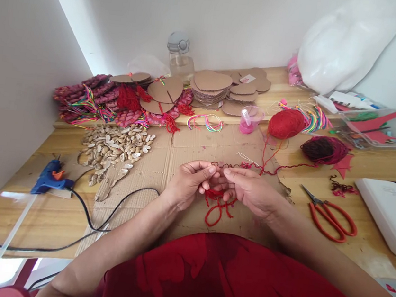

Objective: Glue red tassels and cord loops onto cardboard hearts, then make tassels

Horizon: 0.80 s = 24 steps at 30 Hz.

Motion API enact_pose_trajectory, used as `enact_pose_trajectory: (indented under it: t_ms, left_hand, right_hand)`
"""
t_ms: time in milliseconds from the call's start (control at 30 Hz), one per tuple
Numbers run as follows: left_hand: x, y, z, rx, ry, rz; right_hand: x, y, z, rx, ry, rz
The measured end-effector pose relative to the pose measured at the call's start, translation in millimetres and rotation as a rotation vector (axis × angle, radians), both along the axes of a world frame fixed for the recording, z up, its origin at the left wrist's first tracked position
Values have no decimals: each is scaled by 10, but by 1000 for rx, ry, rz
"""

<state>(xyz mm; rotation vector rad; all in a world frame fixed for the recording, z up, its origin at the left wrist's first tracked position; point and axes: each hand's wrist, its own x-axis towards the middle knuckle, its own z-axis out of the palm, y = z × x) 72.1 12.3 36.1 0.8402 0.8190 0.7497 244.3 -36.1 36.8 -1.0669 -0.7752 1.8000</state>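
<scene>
My left hand (192, 179) and my right hand (245, 187) meet over the cardboard sheet (160, 163), thumbs and forefingers pinched on yarn. A dark red strand of yarn (230, 165) runs across just behind the fingertips. Below the hands hangs or lies a loop of bright red yarn (213, 215) with short loose ends; part of it is hidden by the fingers. Strands lead away to a red yarn ball (286, 124) and a dark maroon yarn ball (322, 150) on the right. A thin white cord (250, 159) lies just beyond the hands.
Orange-handled scissors (333, 218) lie at right by a white box (388, 215). On the left are a blue glue gun (51, 177), its black cable (119, 208) and peanut shells (117, 149). Cardboard discs (210, 83), a pink cup (249, 121) and a water bottle (180, 58) stand behind.
</scene>
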Motion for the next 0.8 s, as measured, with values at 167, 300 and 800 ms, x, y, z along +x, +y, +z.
enact_pose_trajectory:
  t_ms: [167,300,800]
  left_hand:
    - [-12,-27,4,34,47,-69]
    - [4,-30,6,11,62,-54]
    - [16,-54,76,7,-97,49]
  right_hand:
    - [-33,27,-8,95,-80,-182]
    - [-41,26,38,254,-178,-301]
    - [-22,50,-26,234,-371,-270]
